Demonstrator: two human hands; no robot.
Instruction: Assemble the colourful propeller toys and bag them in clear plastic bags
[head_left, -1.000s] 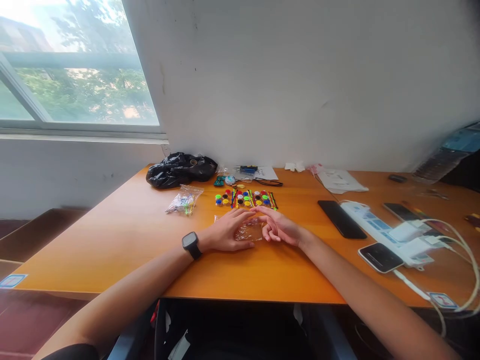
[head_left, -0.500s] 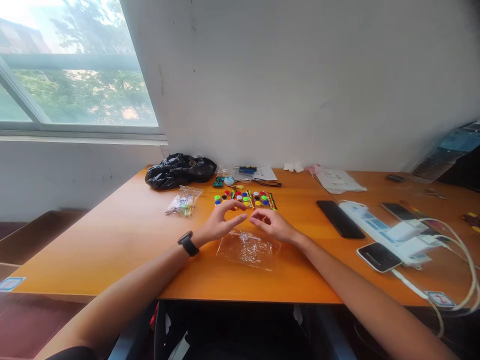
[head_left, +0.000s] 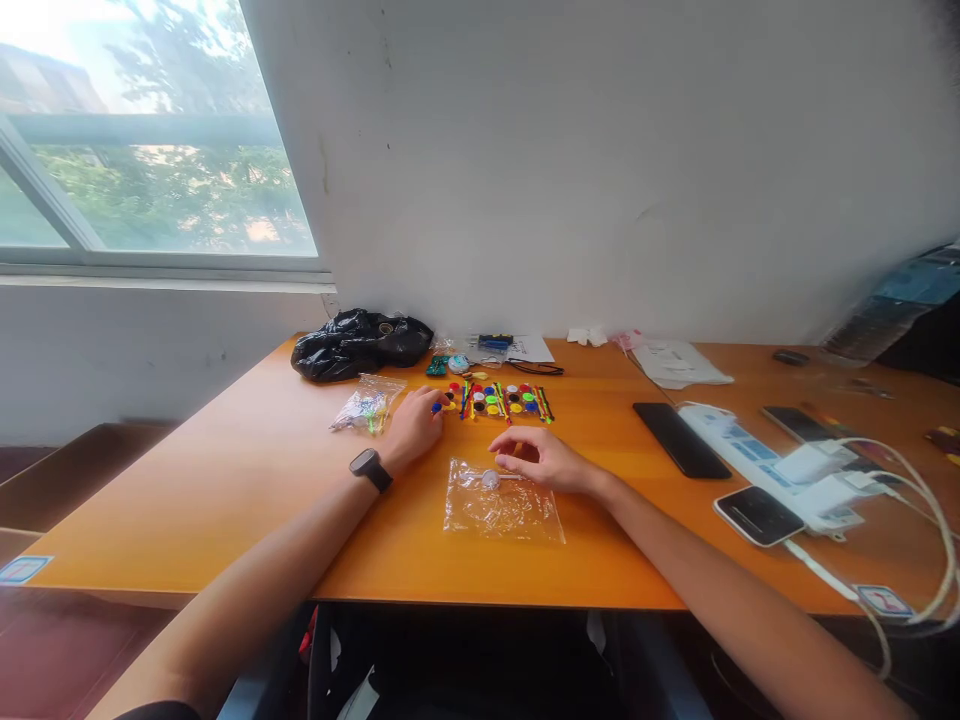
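My left hand point(head_left: 415, 428), with a black watch on its wrist, reaches to the left end of a group of small round coloured caps point(head_left: 480, 398). Its fingers stretch over the caps there and hide some of them; I see nothing held. Coloured sticks point(head_left: 507, 400) lie in bundles between the caps. My right hand point(head_left: 541, 458) hovers over the top edge of a clear plastic bag point(head_left: 506, 515), fingers curved and thumb apart, with nothing visible between them. A white round cap point(head_left: 490, 479) and a thin white stick point(head_left: 514, 477) lie at the bag's upper part; I cannot tell whether inside.
Left of the caps are a small filled clear bag point(head_left: 367, 405) and a black plastic bag point(head_left: 360, 345). To the right are a black phone point(head_left: 679, 440), a power strip point(head_left: 750, 450) with chargers and cables, and another phone point(head_left: 759, 515). Papers point(head_left: 679, 362) lie by the wall.
Both hands have come off the clear bag, which now lies flatter and in fuller view. My left hand has moved left and forward to the caps. My right hand has stayed near the bag.
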